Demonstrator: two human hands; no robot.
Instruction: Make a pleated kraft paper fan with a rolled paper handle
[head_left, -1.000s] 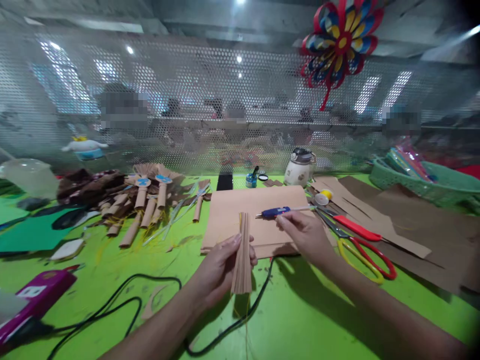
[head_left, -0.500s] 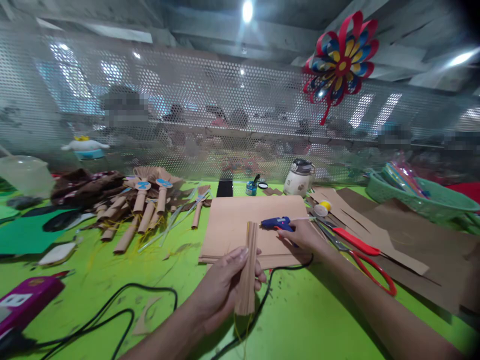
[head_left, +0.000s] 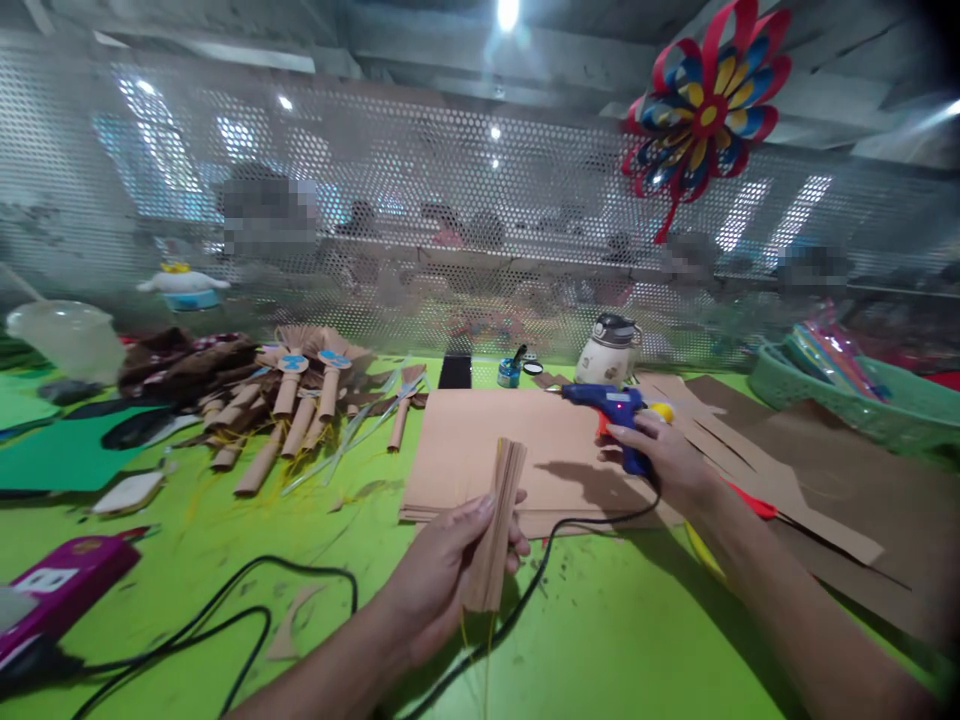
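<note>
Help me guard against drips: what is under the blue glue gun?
The right hand holds the glue gun over the brown paper stack, where a dark shadow falls. Gun and hand cover the stack's far right corner, so what lies there cannot be seen.

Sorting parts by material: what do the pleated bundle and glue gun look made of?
Pleated bundle: likely kraft-type paper, matte; plain brown with thin, stacked fold edges. Glue gun: probably hard plastic, fairly smooth; evenly coloured, moulded-looking blue body.
</note>
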